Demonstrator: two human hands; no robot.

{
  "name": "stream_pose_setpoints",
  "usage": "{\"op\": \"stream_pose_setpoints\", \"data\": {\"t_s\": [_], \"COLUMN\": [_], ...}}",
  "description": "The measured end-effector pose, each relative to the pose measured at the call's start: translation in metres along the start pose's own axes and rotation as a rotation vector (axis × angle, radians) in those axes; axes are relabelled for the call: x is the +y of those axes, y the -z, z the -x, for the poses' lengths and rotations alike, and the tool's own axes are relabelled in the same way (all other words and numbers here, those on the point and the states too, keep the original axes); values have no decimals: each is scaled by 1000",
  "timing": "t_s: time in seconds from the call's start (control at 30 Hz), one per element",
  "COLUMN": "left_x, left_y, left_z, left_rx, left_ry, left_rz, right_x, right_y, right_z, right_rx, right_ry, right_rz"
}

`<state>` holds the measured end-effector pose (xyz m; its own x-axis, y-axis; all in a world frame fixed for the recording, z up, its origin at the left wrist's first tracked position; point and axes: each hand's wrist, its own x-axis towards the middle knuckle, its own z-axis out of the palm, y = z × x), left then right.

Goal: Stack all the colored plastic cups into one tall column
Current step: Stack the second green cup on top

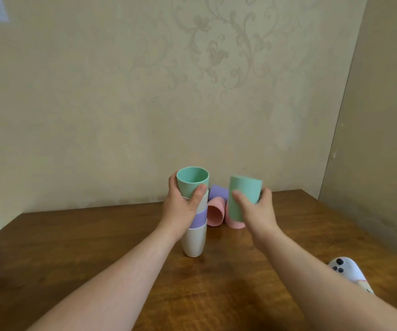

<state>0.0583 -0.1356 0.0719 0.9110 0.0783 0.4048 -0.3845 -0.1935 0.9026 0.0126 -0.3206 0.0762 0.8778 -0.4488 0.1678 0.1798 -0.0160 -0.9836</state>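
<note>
The stack [195, 225] stands upright on the counter [97, 254], near its middle. From the bottom it reads white cup, purple cup, white cup, green cup, mouths up. The left hand [180, 206] wraps the upper part of the stack, fingers clenched around the top green cup [192, 181], steadying it.

The right hand [254, 206] grasps a second green cup [244, 198], held clear of the counter, just to the right of the stack. It appears upside down, its closed base toward the top.

Behind, three loose cups remain: a pink cup [215, 212] lying on its side, a purple cup [219, 191] behind it, and another pink cup [234, 223] partly hidden by the held cup.

Step in hand: adding the held green cup to the stack. The next move probably calls for turning it mouth up, centring it over the top rim and lowering it straight while the left hand braces the stack.

A white object with dark spots [345, 268] lies at the right edge.
</note>
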Motion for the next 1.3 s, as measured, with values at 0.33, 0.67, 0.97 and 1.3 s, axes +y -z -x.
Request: {"op": "stream_pose_setpoints", "data": {"t_s": [0.33,0.67,0.97,1.3], "left_x": [3,2,-19,-35], "left_y": [4,1,-7,17], "left_z": [-4,-7,1,-17], "left_rx": [27,39,-26,160], "left_ry": [53,108,141,145], "left_rz": [-65,-99,-108,-40], "right_x": [-116,-65,-51,-24], "right_y": [-69,-83,-79,-14], "right_z": [-7,-3,-5,-88], "right_rx": [-316,-417,-467,-196], "right_ry": [292,181,128,132], "right_rz": [98,218,133,598]}}
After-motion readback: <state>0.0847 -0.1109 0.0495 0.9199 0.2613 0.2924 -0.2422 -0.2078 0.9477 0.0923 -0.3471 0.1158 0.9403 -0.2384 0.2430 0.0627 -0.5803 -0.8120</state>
